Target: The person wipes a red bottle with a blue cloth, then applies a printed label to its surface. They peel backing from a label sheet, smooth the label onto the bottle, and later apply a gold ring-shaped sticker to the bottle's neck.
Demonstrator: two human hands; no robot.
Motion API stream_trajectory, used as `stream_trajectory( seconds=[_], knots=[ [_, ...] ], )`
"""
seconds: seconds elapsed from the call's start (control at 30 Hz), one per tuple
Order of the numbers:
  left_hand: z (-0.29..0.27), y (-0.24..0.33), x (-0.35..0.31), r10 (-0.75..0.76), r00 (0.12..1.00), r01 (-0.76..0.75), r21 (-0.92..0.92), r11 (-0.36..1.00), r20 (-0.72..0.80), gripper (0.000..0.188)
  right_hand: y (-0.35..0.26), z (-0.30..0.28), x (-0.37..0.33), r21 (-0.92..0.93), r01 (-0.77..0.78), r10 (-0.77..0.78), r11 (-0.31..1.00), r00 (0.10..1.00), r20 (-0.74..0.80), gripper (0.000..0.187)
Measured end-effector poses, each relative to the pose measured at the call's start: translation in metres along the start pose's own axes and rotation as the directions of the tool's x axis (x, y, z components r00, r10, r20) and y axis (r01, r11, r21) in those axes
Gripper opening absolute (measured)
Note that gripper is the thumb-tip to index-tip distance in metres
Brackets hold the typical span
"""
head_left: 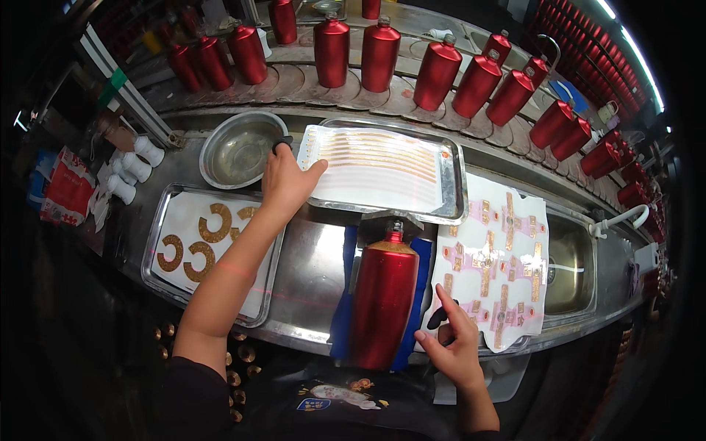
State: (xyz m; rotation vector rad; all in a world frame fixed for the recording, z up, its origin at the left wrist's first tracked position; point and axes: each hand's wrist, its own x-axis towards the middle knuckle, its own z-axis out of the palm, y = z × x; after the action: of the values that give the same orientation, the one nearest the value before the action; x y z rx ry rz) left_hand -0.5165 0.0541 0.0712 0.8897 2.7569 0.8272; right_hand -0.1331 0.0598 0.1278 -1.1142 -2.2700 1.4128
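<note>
A red bottle lies on its side on a blue cradle in front of me, neck pointing away. My left hand reaches forward, fingers spread on the near left corner of a metal tray that holds a white sheet of long gold strip decals. My right hand rests by the bottle's right side, pinching a small dark tool against the edge of a white sheet of gold cross-shaped decals.
A metal tray at left holds a white sheet with gold C-shaped decals. A steel bowl sits behind it. Several upright red bottles stand in an arc on the conveyor behind. A sink is at right.
</note>
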Motion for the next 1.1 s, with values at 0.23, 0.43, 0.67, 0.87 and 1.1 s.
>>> stream_trajectory(
  seconds=[0.23, 0.43, 0.67, 0.87, 1.1],
  knots=[
    [0.026, -0.021, 0.025, -0.068, 0.993, 0.072, -0.042, 0.997, 0.095, 0.076, 0.002, 0.003, 0.005, 0.067, -0.042, 0.043, 0.997, 0.999, -0.013, 0.077],
    [0.017, -0.046, 0.011, -0.204, 0.961, 0.244, -0.219, 0.945, 0.188, 0.059, 0.007, -0.001, 0.018, 0.064, -0.022, 0.024, 0.998, 0.999, -0.033, 0.077],
    [-0.035, -0.022, -0.023, -0.073, 0.99, 0.119, -0.421, 0.899, 0.124, 0.031, -0.007, -0.03, 0.037, 0.031, 0.089, -0.085, 0.996, 0.99, -0.113, 0.067],
    [-0.059, 0.078, -0.029, 0.484, 0.863, -0.348, -0.524, 0.778, 0.146, 0.02, -0.06, -0.035, 0.133, 0.36, 0.223, -0.221, 0.906, 0.974, -0.048, 0.063],
    [-0.105, 0.152, -0.078, 0.687, 0.698, -0.458, -0.613, 0.643, 0.199, 0.011, -0.073, -0.071, 0.141, 0.45, 0.025, -0.182, 0.893, 0.933, 0.311, 0.02]
  ],
)
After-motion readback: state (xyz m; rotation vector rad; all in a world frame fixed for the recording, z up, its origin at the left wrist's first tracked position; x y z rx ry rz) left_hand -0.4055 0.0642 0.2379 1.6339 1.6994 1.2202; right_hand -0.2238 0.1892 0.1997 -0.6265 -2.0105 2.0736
